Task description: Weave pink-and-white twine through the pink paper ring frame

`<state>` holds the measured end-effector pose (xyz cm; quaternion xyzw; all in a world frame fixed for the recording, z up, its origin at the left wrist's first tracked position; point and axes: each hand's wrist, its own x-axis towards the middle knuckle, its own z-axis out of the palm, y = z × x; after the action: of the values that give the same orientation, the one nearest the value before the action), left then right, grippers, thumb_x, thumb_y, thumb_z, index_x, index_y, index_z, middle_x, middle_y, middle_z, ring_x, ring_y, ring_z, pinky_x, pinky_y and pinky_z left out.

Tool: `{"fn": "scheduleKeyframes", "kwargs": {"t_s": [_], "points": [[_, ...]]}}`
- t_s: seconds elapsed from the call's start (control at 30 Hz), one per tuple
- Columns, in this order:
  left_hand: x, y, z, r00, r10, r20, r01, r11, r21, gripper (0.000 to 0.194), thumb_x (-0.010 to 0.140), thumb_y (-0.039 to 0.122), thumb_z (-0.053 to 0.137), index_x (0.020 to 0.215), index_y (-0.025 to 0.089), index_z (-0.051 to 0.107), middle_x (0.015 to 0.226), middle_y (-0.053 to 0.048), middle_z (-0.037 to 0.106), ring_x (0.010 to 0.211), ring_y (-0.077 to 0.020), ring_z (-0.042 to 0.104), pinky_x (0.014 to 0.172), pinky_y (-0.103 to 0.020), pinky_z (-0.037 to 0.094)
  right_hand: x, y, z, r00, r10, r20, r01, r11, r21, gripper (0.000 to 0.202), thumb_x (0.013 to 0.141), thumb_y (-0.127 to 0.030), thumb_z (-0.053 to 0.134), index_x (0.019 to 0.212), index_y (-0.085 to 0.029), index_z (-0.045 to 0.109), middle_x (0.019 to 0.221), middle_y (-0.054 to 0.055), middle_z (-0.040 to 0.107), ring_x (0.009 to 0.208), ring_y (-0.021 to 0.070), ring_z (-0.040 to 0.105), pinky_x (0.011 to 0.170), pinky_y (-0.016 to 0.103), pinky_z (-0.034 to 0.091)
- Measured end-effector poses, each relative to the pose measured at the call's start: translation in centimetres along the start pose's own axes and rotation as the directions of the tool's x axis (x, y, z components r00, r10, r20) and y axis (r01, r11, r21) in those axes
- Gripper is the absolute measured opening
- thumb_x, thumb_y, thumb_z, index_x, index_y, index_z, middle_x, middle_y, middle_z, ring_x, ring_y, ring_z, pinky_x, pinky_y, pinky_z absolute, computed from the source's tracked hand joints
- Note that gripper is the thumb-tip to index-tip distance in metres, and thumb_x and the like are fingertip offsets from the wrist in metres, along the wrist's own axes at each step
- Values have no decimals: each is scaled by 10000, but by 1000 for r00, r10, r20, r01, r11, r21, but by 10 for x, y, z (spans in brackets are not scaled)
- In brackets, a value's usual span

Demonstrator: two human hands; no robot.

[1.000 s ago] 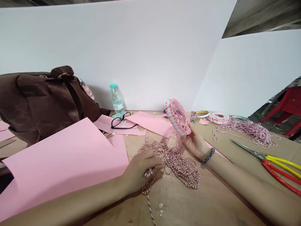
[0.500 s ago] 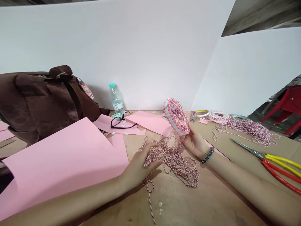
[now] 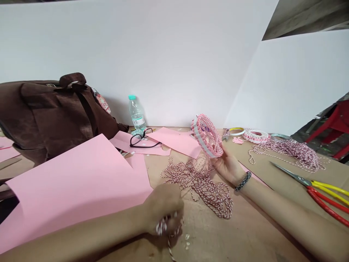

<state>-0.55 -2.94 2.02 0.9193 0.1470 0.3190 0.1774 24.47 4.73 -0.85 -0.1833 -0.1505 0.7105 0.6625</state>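
My left hand point(image 3: 165, 209), a little blurred, is closed around a bunch of red-and-white twisted cord point(image 3: 161, 227), and a loose end hangs toward the front of the table. My right hand point(image 3: 227, 165), wearing a dark beaded bracelet, grips the lower edge of a round pink ring point(image 3: 201, 137) with a pleated rim, a white band and patterned cord inside. The ring is held up and tilted. Between the hands, a tangled heap of the same cord point(image 3: 209, 193) lies on the wooden table.
Pink paper sheets point(image 3: 81, 182) spread at left before a brown bag point(image 3: 54, 116). A water bottle point(image 3: 136, 114) and black glasses point(image 3: 144, 142) stand behind. At right lie long scissors point(image 3: 305, 182), another cord pile point(image 3: 297, 154), a second pink ring point(image 3: 256, 136) and a tape roll point(image 3: 236, 131).
My left hand has moved down toward me from the heap and closed around a bunch of cord. My right hand still holds the ring up, almost unmoved.
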Motion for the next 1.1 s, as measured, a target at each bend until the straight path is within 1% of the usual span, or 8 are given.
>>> {"fn": "scheduleKeyframes", "kwargs": {"t_s": [0.1, 0.17, 0.27, 0.37, 0.5, 0.67, 0.8, 1.1], "points": [[5, -3, 3, 811, -557, -179, 538, 830, -146, 158, 900, 356, 461, 860, 213, 515, 676, 13, 566, 591, -132, 514, 556, -243, 440, 0, 2, 1, 1000, -11, -14, 10, 1000, -14, 230, 956, -230, 423, 1122, -185, 575, 963, 36, 732, 789, 132, 701, 676, 249, 607], [10, -4, 3, 750, -650, -121, 624, 757, -192, 174, 886, 357, 505, 963, 208, 552, 817, -9, 626, 718, -147, 571, 636, -255, 472, 0, 2, 2, 1000, -8, -16, 8, 1000, -14, 251, 962, -232, 409, 1156, -183, 561, 976, 33, 732, 818, 130, 701, 705, 247, 606], [13, -5, 1, 873, -487, -12, 486, 872, -57, 217, 915, 304, 462, 836, 199, 634, 830, -36, 644, 778, -156, 591, 689, -266, 475, 1, 3, 1, 1000, 1, 6, -1, 1000, -21, 283, 963, -247, 408, 1208, -185, 535, 1030, 42, 722, 884, 139, 694, 757, 269, 601], [10, -4, -2, 998, -29, -56, 40, 976, 216, 139, 894, 239, 495, 858, 206, 625, 1065, -91, 641, 1046, -224, 560, 885, -366, 446, 1, 3, 1, 999, 1, 36, 0, 999, -33, 308, 955, -255, 429, 1240, -181, 518, 1089, 61, 704, 950, 157, 680, 808, 298, 590], [3, -1, -3, 938, 304, 167, -335, 919, 208, 113, 905, 182, 430, 880, 211, 537, 972, -79, 681, 1014, -200, 583, 981, -380, 388, -1, 2, 1, 1000, -10, 24, 10, 1000, -1, 282, 960, -239, 421, 1205, -161, 535, 1049, 64, 716, 885, 146, 694, 756, 263, 601], [-4, -1, 5, 977, -211, 41, 211, 977, -16, 174, 899, 327, 444, 762, 222, 419, 574, 22, 514, 531, -133, 483, 535, -248, 400, -1, 0, 0, 1000, 0, 0, 0, 1000, 14, 207, 961, -240, 424, 1098, -218, 577, 888, 9, 737, 674, 117, 690, 544, 206, 590], [6, -2, 6, 749, -655, -96, 649, 755, -95, 281, 819, 375, 597, 1015, 225, 462, 755, 27, 573, 686, -145, 535, 627, -250, 416, -1, 0, 1, 1000, -12, 23, 12, 1000, -10, 203, 955, -241, 436, 1087, -211, 587, 940, 19, 733, 736, 118, 696, 587, 206, 597], [12, 6, -2, 977, -148, 154, 151, 988, -9, 75, 814, 315, 601, 802, 260, 649, 1066, -63, 665, 1079, -245, 545, 985, -407, 374, -8, 2, 13, 999, 2, 45, 2, 996, -84, 309, 964, -273, 408, 1231, -191, 538, 1173, 50, 670, 1097, 139, 615, 898, 291, 547]]}}
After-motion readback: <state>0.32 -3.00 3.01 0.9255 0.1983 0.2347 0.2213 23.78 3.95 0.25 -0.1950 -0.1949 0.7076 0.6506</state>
